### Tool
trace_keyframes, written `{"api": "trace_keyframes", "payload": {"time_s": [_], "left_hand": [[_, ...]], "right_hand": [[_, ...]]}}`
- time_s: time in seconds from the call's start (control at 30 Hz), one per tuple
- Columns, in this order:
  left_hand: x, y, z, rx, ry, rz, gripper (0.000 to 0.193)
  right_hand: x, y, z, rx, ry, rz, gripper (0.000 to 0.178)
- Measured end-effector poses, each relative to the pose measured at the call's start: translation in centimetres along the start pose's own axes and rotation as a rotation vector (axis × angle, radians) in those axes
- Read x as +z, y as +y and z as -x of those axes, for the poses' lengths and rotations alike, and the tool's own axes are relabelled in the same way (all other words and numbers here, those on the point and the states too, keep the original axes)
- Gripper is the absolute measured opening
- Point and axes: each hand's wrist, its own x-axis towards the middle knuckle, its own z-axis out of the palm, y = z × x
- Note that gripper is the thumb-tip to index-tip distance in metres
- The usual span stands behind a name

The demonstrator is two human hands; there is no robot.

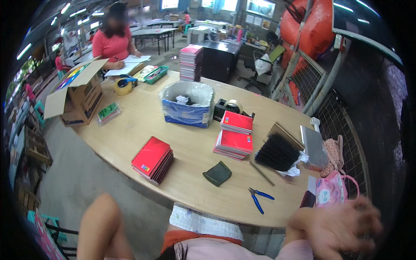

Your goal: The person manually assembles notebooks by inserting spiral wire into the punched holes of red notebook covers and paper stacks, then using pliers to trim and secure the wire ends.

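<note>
My right hand (346, 227) is raised beyond the table's near right corner, beside a pink pouch (330, 190). Motion blurs it, but its fingers look spread and nothing shows in them. Of my left arm (100, 223) only a bent part shows at the lower left; the hand itself is out of sight. On the table in front of me lie blue-handled cutters (260, 199), a wire spiral coil (261, 173) and a dark green pad (217, 173). Red spiral notebooks stand in a left stack (151, 157) and a right stack (234, 143).
A plastic-lined blue box (186, 115) and a black tape dispenser (221, 108) stand mid-table. Black combs of bristle-like material (277, 151) lie at the right. Farther back are a tall notebook pile (190, 64), a cardboard box (82, 97) and a person writing (113, 43).
</note>
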Motion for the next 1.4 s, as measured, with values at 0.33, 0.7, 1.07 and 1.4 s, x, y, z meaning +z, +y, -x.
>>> {"api": "trace_keyframes", "payload": {"time_s": [0.33,0.7,1.07,1.4], "left_hand": [[6.5,-7.5,-23.5,0.104,-0.265,0.012,0.02],[11.6,-14.8,-43.3,0.35,-0.622,-1.451,0.031],[13.0,-11.9,-45.2,0.299,-0.803,-1.46,0.028],[12.2,-3.7,-25.7,0.498,0.131,-0.853,0.081]], "right_hand": [[-10.9,-1.7,26.7,1.099,-1.0,0.853,0.037],[-16.3,-0.7,25.2,1.194,-0.89,0.982,0.035],[-15.7,-0.1,24.1,1.162,-0.743,0.939,0.033],[-9.9,7.5,25.8,1.08,-1.166,0.938,0.021]]}}
